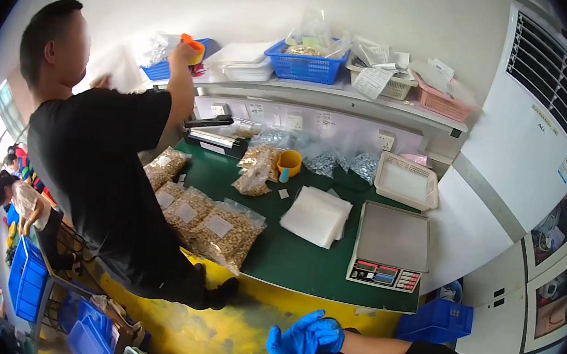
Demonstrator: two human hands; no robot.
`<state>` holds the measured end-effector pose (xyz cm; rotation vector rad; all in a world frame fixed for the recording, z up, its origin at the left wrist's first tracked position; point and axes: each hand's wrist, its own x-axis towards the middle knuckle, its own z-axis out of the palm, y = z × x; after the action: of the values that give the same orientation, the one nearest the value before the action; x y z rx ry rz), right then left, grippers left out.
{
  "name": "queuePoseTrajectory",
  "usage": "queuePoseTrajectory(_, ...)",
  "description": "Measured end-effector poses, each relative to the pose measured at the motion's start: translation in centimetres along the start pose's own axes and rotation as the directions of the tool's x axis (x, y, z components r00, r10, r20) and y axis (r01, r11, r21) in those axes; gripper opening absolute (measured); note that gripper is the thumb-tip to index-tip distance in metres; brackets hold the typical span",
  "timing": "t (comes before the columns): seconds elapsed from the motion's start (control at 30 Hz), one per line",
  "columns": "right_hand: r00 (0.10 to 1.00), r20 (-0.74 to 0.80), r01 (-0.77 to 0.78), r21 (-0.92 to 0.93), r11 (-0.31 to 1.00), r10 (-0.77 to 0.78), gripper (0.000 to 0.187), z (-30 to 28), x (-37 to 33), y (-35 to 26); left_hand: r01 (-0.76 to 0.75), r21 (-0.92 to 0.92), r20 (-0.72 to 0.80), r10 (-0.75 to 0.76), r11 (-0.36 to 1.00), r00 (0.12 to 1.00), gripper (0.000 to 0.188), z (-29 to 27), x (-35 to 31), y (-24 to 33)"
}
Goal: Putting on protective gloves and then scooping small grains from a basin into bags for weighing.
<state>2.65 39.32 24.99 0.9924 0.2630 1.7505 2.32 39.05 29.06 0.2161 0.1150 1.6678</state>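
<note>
In blue gloves, my left hand and my right hand meet at the bottom, in front of the table. My left hand has its fingers stretched out and its thumb apart. Across it lie the fingers of my right hand, touching the glove; no object shows in either. Nearest on the green table is a digital scale with a bare grey plate. A stack of white plastic sheets or flat bags lies left of it. Clear bags of small beige pieces sit at the table's left side.
A co-worker in black stands at left, one raised hand on an orange container. An orange cup, silvery packets and a cream tray stand at the back. Baskets line the shelf; a blue crate sits at right.
</note>
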Motion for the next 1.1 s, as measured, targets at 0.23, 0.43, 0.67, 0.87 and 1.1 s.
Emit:
queuePoseTrajectory(0.23,0.96,0.257,0.078,0.127,0.989,-0.109,0.1,1.9,0.3,3.1,0.12,0.068,0.161,-0.13,0.99,0.978,0.099,0.8,-2.8,1.4)
queuePoseTrajectory(0.43,0.904,0.308,-0.285,-0.078,0.955,0.295,0.109,-1.4,1.2,1.8,0.167,0.068,0.2,-0.178,0.984,0.963,0.104,-2.6,-2.6,1.7)
queuePoseTrajectory(0.67,0.754,0.114,-0.597,-0.294,0.747,0.647,0.11,0.8,4.8,-4.2,0.313,-0.1,0.019,-0.313,0.944,0.95,0.108,0.1,-0.9,1.1)
queuePoseTrajectory(0.87,0.532,-0.11,-0.806,-0.369,0.462,0.84,0.09,-1.3,10.0,-5.6,0.286,-0.173,-0.124,-0.309,0.943,0.943,0.112,3.9,5.9,2.7)
queuePoseTrajectory(1.1,0.129,-0.309,-0.923,-0.384,0.0,0.942,0.068,-5.2,15.9,-7.0,0.174,-0.235,-0.247,-0.231,0.956,0.941,0.115,8.2,13.9,4.9)
